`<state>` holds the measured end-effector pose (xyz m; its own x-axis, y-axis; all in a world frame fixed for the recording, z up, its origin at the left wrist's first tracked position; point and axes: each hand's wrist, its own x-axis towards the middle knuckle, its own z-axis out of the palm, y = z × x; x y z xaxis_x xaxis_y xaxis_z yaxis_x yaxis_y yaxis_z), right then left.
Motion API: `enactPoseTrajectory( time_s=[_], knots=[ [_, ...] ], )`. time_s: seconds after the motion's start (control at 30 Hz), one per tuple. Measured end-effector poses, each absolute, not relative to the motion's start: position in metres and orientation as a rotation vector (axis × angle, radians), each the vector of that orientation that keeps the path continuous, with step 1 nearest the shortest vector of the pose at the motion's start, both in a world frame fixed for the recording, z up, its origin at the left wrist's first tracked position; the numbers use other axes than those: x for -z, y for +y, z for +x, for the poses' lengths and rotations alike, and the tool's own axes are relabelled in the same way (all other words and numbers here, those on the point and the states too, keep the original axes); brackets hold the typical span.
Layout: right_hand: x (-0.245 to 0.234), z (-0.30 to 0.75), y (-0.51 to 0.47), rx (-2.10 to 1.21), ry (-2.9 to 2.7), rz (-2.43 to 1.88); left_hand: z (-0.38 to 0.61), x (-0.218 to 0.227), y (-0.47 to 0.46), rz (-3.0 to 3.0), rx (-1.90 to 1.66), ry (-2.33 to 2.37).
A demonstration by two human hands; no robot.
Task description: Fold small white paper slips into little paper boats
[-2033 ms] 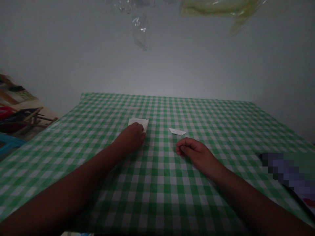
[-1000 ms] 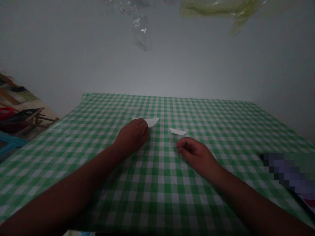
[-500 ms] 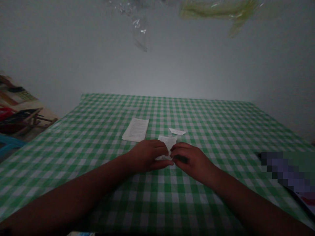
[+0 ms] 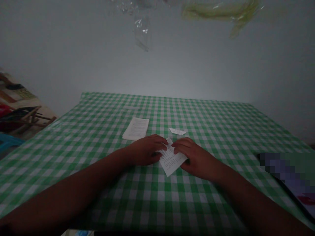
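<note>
A printed white paper slip (image 4: pixel 171 158) lies tilted on the cloth between my two hands. My left hand (image 4: pixel 146 150) rests on its left side, fingertips over the upper corner. My right hand (image 4: pixel 194 157) covers its right edge, with the fingers curled on top. Ahead and to the left lies a printed paper sheet (image 4: pixel 136 128), flat and touched by neither hand. A small white paper scrap (image 4: pixel 177 131) sits just above my right fingers, apart from them.
A green-and-white gingham tablecloth (image 4: pixel 221 131) covers the table, which meets a pale wall at the back. A blurred dark object (image 4: pixel 283 167) lies at the right edge. Clear plastic (image 4: pixel 142 29) and a yellow-green bag (image 4: pixel 221 9) hang above. Wooden furniture (image 4: pixel 24 118) stands low at left.
The slip between my hands has opened wider and turned, its lower corner now pointing down toward me. My hands have moved slightly apart to its sides.
</note>
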<state>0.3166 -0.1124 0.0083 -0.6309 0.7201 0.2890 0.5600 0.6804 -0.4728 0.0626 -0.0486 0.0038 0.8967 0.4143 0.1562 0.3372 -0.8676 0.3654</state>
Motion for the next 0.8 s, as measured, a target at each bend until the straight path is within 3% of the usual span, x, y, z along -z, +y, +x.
enactPoseTrajectory(
  time_s=[0.3,0.57,0.8],
  knots=[
    [-0.024,0.313,-0.125,-0.229,-2.648,-0.976,0.063,-0.002,-0.049,2.686,-0.358,0.578],
    [-0.027,0.321,-0.117,0.013,-2.404,-1.14,0.062,-0.01,-0.054,2.641,-0.267,0.45],
    [-0.019,0.313,-0.117,-0.206,-2.149,-1.123,0.064,-0.018,-0.058,2.711,-0.155,0.456]
  ],
)
